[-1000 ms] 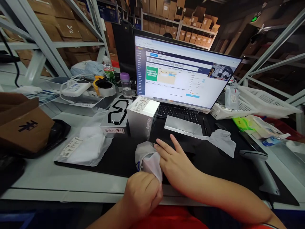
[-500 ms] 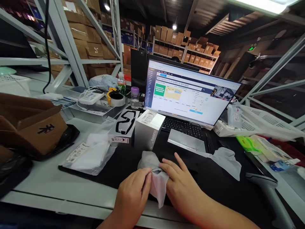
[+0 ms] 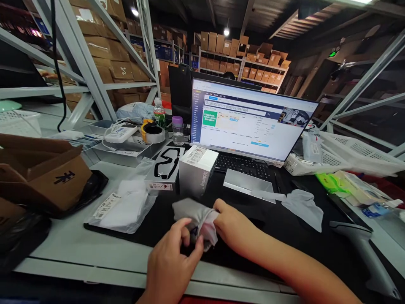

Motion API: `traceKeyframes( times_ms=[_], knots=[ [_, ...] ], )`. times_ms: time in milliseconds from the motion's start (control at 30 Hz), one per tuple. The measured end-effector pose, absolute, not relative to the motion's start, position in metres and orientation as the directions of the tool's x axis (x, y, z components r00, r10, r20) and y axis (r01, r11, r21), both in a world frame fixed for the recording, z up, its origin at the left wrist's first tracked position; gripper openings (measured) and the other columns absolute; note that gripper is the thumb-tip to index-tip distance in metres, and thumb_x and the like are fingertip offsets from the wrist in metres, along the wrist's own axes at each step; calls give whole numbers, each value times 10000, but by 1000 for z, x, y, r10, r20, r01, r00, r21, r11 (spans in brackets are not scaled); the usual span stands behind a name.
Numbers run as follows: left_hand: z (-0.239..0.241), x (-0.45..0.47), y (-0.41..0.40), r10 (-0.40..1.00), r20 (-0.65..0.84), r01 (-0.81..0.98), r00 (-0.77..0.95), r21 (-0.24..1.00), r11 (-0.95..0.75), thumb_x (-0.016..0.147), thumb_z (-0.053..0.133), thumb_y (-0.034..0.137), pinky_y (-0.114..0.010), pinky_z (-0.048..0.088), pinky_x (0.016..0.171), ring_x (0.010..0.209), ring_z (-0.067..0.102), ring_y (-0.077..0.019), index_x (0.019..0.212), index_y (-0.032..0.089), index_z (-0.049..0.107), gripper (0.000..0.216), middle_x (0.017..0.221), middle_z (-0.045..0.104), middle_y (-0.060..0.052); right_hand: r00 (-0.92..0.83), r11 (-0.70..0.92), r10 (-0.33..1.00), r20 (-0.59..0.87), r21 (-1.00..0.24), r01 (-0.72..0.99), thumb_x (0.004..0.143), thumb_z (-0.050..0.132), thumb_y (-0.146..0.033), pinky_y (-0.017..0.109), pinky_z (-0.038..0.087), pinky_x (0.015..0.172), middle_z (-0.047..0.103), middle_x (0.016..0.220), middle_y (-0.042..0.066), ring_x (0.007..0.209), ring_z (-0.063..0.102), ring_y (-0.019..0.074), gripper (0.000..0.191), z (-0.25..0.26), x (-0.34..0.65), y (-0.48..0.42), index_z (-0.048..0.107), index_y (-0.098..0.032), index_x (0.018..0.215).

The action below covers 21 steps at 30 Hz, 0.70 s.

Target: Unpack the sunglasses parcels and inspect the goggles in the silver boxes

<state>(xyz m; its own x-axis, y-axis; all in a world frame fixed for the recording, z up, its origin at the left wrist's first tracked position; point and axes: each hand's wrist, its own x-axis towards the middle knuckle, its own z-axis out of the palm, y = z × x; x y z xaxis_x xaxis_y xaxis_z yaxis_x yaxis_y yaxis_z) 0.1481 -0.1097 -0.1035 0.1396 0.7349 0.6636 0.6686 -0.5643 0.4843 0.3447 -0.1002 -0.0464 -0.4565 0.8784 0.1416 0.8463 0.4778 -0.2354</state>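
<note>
A small bundle in soft grey, thin wrapping (image 3: 190, 210) rests on the black mat (image 3: 281, 253) in front of me. Its folds lie partly unfolded at the near end, where a pinkish tint and a dark bit show; what is inside is mostly hidden. My right hand (image 3: 232, 223) is closed on the wrapping's right edge, its fingertips turned down out of sight. At the near left side is my left hand (image 3: 172, 257), thumb and forefinger spread apart, their tips at the bundle. Just behind the bundle stands a silver-grey box (image 3: 196, 173).
Left of that box lie a flat box with a black outline (image 3: 166, 166) and white packs in a clear bag (image 3: 126, 209). Beyond are a keyboard (image 3: 243, 165) and monitor (image 3: 247, 126). At right lie a silver tray (image 3: 248, 183), grey wrapping sheet (image 3: 303, 209) and scanner (image 3: 360, 249).
My left hand has loosened its pinch and spread its fingers. My right hand has gone from spread fingers to gripping the wrapping's edge. The bundle has turned and shifted left.
</note>
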Motion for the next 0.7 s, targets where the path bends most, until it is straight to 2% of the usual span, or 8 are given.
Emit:
traceKeyframes(
  times_ms=[100, 167, 233, 333, 467, 533, 600, 700],
  knots=[
    [-94, 140, -106, 742, 636, 754, 211, 377, -538, 898, 594, 343, -327, 494, 674, 790, 631, -218, 867, 234, 585, 113, 852, 604, -25, -408, 432, 902, 144, -312, 846, 941, 531, -54, 217, 353, 610, 478, 922, -1, 676, 454, 98, 187, -36, 340, -93, 664, -180, 901],
    [-90, 139, -104, 775, 595, 732, 212, 429, -529, 910, 562, 338, -341, 502, 729, 872, 629, -228, 853, 232, 569, 120, 979, 607, -58, -391, 411, 912, 126, -312, 857, 944, 544, -71, 227, 340, 604, 477, 937, -2, 650, 449, 89, 176, -30, 337, -90, 673, -188, 921],
    [-89, 142, -104, 856, 474, 691, 208, 547, -471, 923, 539, 368, -319, 490, 676, 783, 625, -199, 907, 237, 544, 132, 934, 602, -37, -360, 375, 927, 106, -261, 889, 946, 558, -101, 249, 314, 585, 496, 953, 4, 605, 422, 85, 160, -27, 334, -88, 685, -188, 903],
    [-92, 150, -103, 949, 227, 641, 221, 699, -317, 933, 518, 425, -290, 419, 562, 570, 555, -160, 1015, 251, 488, 195, 735, 552, 50, -298, 312, 950, 96, -195, 930, 953, 552, -132, 267, 302, 575, 539, 1006, 28, 592, 433, 89, 165, -25, 333, -84, 698, -183, 896],
    [-91, 157, -96, 955, 79, 594, 287, 768, -242, 910, 573, 406, -272, 422, 613, 609, 591, -155, 1188, 260, 419, 350, 731, 572, 87, -242, 256, 966, 95, -192, 947, 938, 565, -147, 263, 348, 608, 567, 1041, 49, 654, 510, 108, 160, -25, 338, -81, 720, -178, 919],
    [-89, 157, -92, 964, 35, 678, 263, 704, -211, 856, 676, 401, -255, 384, 582, 617, 604, -157, 1163, 260, 440, 412, 702, 560, 99, -263, 278, 960, 91, -262, 924, 914, 608, -158, 257, 387, 648, 571, 1037, 46, 707, 545, 119, 133, -22, 345, -81, 739, -183, 923],
    [-88, 156, -88, 962, 36, 766, 271, 598, -238, 830, 729, 391, -243, 323, 532, 580, 593, -149, 1042, 257, 494, 344, 667, 553, 102, -334, 336, 940, 74, -381, 861, 881, 654, -137, 250, 425, 714, 572, 1022, 34, 775, 572, 127, 137, -18, 356, -82, 758, -199, 944],
    [-92, 159, -86, 876, 201, 778, 439, 402, -483, 881, 690, 347, -258, 271, 507, 547, 583, -147, 807, 237, 524, 212, 633, 575, 72, -477, 407, 878, 30, -573, 712, 816, 764, -155, 246, 446, 768, 585, 1016, 20, 878, 577, 145, 197, -8, 378, -81, 781, -234, 996]
  ],
)
